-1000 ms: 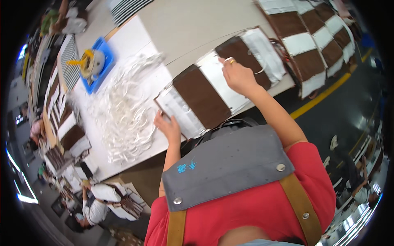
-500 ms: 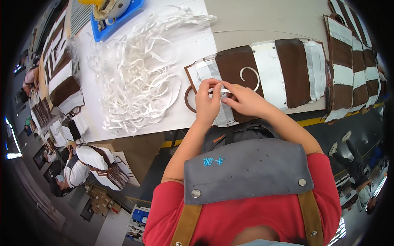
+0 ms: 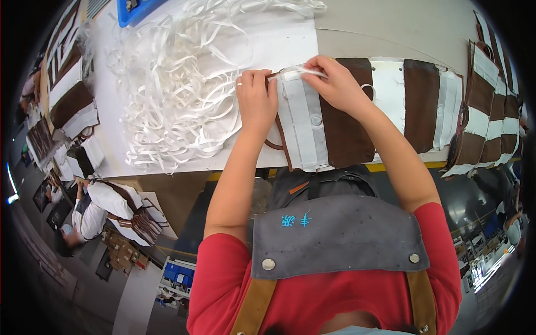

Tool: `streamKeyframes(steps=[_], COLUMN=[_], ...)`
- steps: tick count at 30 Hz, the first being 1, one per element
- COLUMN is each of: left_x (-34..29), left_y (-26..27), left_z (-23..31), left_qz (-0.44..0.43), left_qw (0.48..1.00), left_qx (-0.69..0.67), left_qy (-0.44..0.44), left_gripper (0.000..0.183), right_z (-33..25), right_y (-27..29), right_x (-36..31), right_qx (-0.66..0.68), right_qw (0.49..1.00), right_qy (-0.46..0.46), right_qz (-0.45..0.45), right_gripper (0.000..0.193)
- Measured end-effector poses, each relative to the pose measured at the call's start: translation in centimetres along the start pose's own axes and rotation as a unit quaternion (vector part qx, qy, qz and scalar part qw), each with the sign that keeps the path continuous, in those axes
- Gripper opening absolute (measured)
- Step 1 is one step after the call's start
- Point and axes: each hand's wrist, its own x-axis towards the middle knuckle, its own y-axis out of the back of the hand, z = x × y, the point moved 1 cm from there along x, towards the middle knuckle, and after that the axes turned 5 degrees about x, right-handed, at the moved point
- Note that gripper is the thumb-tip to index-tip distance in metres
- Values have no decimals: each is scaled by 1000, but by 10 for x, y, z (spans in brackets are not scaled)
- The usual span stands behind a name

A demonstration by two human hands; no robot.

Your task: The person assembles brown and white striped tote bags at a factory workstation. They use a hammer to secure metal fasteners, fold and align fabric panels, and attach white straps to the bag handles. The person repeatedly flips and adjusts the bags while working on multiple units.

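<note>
A brown-and-white bag panel with a brown handle lies in front of me on the table. My left hand is closed at its upper left corner, fingers bent over the edge with the thumb alongside. A white strip runs along the top of the panel's pale left band, and my right hand pinches it between thumb and forefinger. The strip's curled tail shows beyond the right hand. What lies under the left fingertips is partly hidden.
A big tangled heap of white strips covers the table left of my hands. Part of a blue tray shows at the far left. More brown-and-white panels stand at the right. A person works at lower left.
My hands have moved apart and farther up the panel: the left to its upper left corner, the right along the top edge, with the strip now stretched there. The view has shifted slightly.
</note>
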Motion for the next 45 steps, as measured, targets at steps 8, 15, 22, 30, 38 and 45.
streamKeyframes(steps=[8, 15, 22, 30, 38, 45], left_x=[-32, -37, -34, -25, -30, -26], left_y=[-20, -23, -21, -22, -26, -26], left_z=[0, 1, 3, 8, 5, 7], left_qz=[-11, 0, -7, -56, -21, -51], left_qw=[999, 997, 995, 986, 990, 981], left_qx=[12, 57, 83, 156, 137, 183], left_qy=[-49, -60, -60, -32, -31, -37], left_gripper=[20, 23, 30, 50, 51, 53], right_z=[2, 10, -13, -23, -16, -16], right_y=[-30, -38, -6, 28, 32, 36], right_x=[42, 58, 78, 23, 7, -7], right_qx=[-279, -399, -244, -296, -265, -271], right_qw=[935, 867, 967, 955, 964, 962], right_qy=[186, 247, -36, 11, 18, 34], right_qz=[-116, -165, -62, -20, -13, 1], right_gripper=[18, 15, 32, 37, 28, 26])
